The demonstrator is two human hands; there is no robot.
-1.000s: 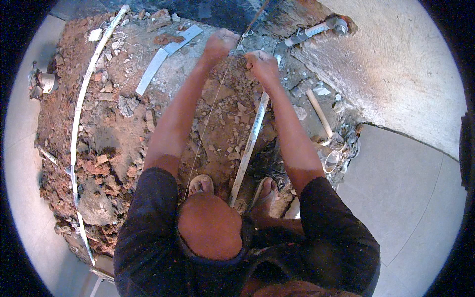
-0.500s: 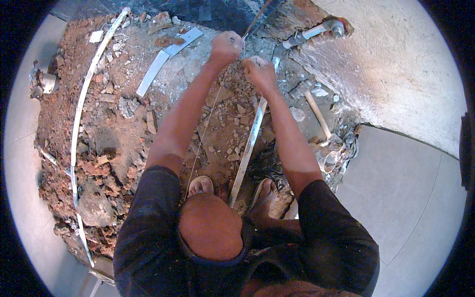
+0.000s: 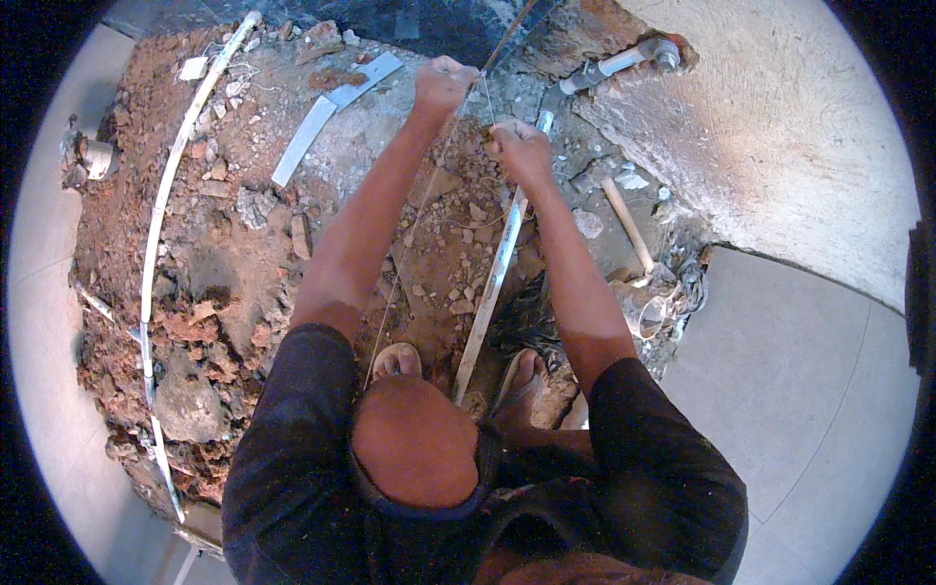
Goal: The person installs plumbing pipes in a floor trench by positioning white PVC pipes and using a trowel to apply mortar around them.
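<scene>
A thin brown rod (image 3: 509, 37) slants down from the top edge to the fingers of my left hand (image 3: 446, 86). That hand is closed around the string where it meets the rod; the exact grip is hidden. A pale string (image 3: 400, 268) runs from there toward my left foot. Lower and to the right, my right hand (image 3: 520, 153) pinches a short stretch of string leading up to the rod. Beneath my right hand and forearm lies a long, narrow, pale straight bar (image 3: 495, 278), reaching back toward my feet.
Broken soil and rubble (image 3: 210, 283) cover the left, crossed by a long white pipe (image 3: 149, 244). Grey strips (image 3: 307, 138) lie behind it. On the right are a wooden-handled hammer (image 3: 629, 224), an open pipe end (image 3: 653, 317), a wall pipe (image 3: 619, 65) and floor tiles (image 3: 780, 361).
My right hand has moved slightly right and down, away from the left, drawing out a visible stretch of string. My left hand stays nearly in place by the rod.
</scene>
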